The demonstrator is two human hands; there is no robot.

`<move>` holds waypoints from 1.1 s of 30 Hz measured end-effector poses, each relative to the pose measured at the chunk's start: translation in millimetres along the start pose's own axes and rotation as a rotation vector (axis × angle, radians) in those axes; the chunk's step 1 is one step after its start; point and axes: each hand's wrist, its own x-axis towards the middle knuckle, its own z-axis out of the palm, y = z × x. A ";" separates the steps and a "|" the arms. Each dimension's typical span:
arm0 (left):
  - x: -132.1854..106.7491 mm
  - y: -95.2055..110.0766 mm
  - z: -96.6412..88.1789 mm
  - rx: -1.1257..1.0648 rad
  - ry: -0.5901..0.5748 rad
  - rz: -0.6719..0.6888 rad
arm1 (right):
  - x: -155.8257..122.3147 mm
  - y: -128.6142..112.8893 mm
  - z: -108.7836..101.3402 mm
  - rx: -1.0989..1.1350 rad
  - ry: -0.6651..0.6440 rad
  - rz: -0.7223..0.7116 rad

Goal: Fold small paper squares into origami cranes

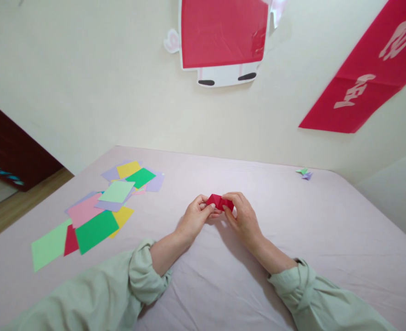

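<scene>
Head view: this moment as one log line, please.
left hand: holds folded angular red paper; right hand: holds its right end; at left: loose rectangular multicoloured paper sheets; far right: small pointed green-and-purple folded papers

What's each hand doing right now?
Left hand: closed on the folded red paper, gripping one end.
Right hand: closed on the same paper's other end.

Folded red paper (pixel 214 199) partly hidden behind the hands (pixel 243 216)
</scene>
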 end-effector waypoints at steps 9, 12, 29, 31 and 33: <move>1.0 -1.2 -0.1 -0.008 0.003 -0.008 | 0.0 -3.1 -2.2 0.013 -0.011 0.007; 2.4 -3.6 -1.1 -0.015 0.017 0.003 | -1.0 -2.3 -0.8 0.020 -0.011 0.006; 1.3 1.3 -3.2 0.193 0.008 0.143 | -1.1 -7.2 -3.0 0.135 -0.059 0.047; 2.3 0.7 -4.7 0.168 0.007 0.134 | -0.5 -9.1 -3.8 0.165 -0.064 0.076; 3.0 0.3 -5.5 0.135 0.024 0.121 | 0.1 -10.7 -4.6 0.216 -0.085 0.115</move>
